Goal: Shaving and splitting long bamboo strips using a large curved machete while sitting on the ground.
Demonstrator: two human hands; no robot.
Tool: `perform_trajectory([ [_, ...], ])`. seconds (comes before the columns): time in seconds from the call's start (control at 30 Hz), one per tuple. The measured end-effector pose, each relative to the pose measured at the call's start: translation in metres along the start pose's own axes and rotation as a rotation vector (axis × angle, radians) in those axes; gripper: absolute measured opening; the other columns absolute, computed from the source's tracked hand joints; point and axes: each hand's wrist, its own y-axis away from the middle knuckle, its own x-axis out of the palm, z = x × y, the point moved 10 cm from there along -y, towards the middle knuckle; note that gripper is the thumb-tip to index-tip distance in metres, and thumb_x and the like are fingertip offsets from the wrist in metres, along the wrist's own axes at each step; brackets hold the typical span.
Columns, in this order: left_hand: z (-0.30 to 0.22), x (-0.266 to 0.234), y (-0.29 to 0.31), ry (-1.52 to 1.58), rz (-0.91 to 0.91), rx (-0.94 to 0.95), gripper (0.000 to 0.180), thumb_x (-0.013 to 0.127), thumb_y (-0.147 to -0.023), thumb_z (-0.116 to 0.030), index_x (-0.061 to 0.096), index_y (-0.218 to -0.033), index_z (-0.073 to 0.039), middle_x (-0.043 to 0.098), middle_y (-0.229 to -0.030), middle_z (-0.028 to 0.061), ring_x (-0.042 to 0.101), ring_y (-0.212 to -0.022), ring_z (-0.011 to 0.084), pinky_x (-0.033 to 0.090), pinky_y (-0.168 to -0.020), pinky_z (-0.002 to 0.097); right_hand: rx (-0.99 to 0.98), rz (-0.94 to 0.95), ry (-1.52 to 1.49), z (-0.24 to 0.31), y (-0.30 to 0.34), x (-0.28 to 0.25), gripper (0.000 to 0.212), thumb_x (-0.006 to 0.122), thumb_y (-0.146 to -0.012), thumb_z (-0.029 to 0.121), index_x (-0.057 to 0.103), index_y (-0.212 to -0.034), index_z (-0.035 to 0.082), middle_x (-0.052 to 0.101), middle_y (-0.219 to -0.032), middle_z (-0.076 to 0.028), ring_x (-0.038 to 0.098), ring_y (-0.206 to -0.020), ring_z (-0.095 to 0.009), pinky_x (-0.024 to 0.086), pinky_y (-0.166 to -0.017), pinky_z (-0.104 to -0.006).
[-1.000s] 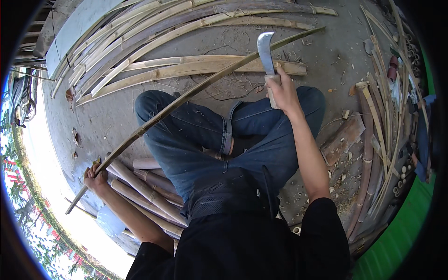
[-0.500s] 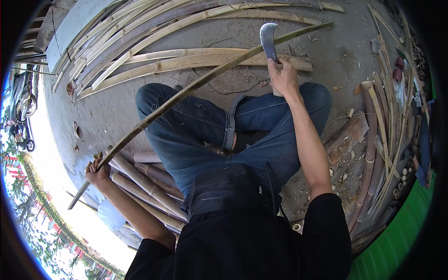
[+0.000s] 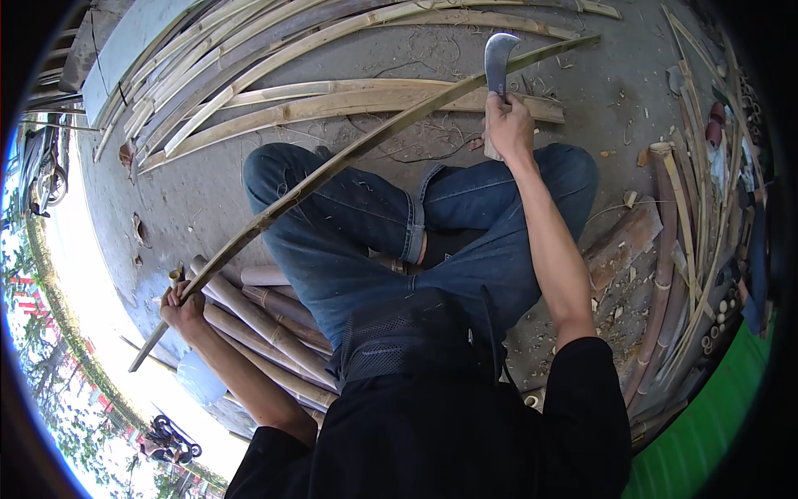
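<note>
A long, narrow bamboo strip (image 3: pixel 332 167) slants across my lap, from low on the left to high on the right. Near its lower end my left hand (image 3: pixel 181 305) is closed around it. Out beyond my right knee, my right hand (image 3: pixel 509 131) grips the handle of a curved, hooked knife (image 3: pixel 497 65). The steel blade points away from me, its tip bending right. In this view the blade overlaps the strip's far part; whether they touch I cannot tell. Most of the handle is hidden by my fingers.
Split bamboo strips (image 3: pixel 345 103) lie across the concrete ahead. Bamboo poles (image 3: pixel 270 328) are stacked by my left thigh. To the right are a broad bamboo piece (image 3: pixel 629 239), shavings, more poles (image 3: pixel 662 279) and a green sheet (image 3: pixel 706 420). A motorbike (image 3: pixel 172 441) shows at lower left.
The knife and my right hand have shifted slightly right and away from me. Both hands keep their grips, and the strip stays nearly in place. A motorbike has appeared at lower left.
</note>
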Motion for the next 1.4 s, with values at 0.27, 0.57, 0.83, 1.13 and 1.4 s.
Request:
perform_trajectory([
  [0.27, -0.006, 0.004, -0.007, 0.010, 0.034, -0.021, 0.041, 0.045, -0.084, -0.004, 0.026, -0.050, -0.019, 0.027, -0.044, -0.0044, 0.030, -0.039, 0.0127, 0.037, -0.047, 0.0258, -0.288, -0.072, 0.246, 0.019, 0.002, -0.001, 0.040, 0.062, -0.094, 0.038, 0.068, -0.100, -0.002, 0.069, -0.087, -0.029, 0.067, -0.088, -0.048, 0.054, -0.078, -0.0496],
  [0.57, 0.001, -0.006, 0.001, -0.010, 0.003, 0.075, 0.036, 0.042, -0.081, -0.004, 0.029, -0.051, -0.019, 0.028, -0.043, -0.0050, 0.030, -0.037, 0.0107, 0.036, -0.044, 0.0253, -0.319, 0.014, 0.287, 0.012, 0.005, -0.001, 0.045, 0.060, -0.093, 0.042, 0.070, -0.099, -0.002, 0.069, -0.087, -0.030, 0.068, -0.090, -0.046, 0.053, -0.080, -0.0504],
  [0.83, 0.014, 0.005, 0.010, 0.017, 0.060, -0.001, 0.035, 0.041, -0.080, -0.003, 0.028, -0.051, -0.018, 0.027, -0.043, -0.0046, 0.029, -0.036, 0.0115, 0.037, -0.045, 0.0257, -0.084, -0.052, 0.078, -0.001, -0.006, -0.014, 0.042, 0.059, -0.096, 0.039, 0.069, -0.100, -0.001, 0.068, -0.062, -0.014, 0.072, -0.059, -0.028, 0.057, -0.062, -0.0398],
  [1.13, -0.025, -0.017, -0.023, -0.003, 0.052, -0.017, 0.032, 0.039, -0.078, -0.005, 0.028, -0.050, -0.018, 0.031, -0.044, -0.0037, 0.034, -0.039, 0.0113, 0.037, -0.044, 0.0250, 0.020, 0.228, -0.173, -0.006, 0.021, 0.024, 0.044, 0.058, -0.098, 0.037, 0.067, -0.112, -0.004, 0.068, -0.066, -0.014, 0.070, -0.054, -0.023, 0.054, -0.048, -0.0345],
  [1.4, 0.005, -0.016, -0.002, -0.054, -0.057, 0.075, 0.033, 0.038, -0.080, -0.004, 0.028, -0.052, -0.018, 0.030, -0.045, -0.0021, 0.033, -0.039, 0.0136, 0.036, -0.045, 0.0255, -0.074, 0.239, -0.051, 0.006, 0.028, 0.039, 0.039, 0.059, -0.095, 0.035, 0.069, -0.095, -0.002, 0.069, -0.065, -0.017, 0.072, -0.065, -0.028, 0.057, -0.069, -0.0403],
])
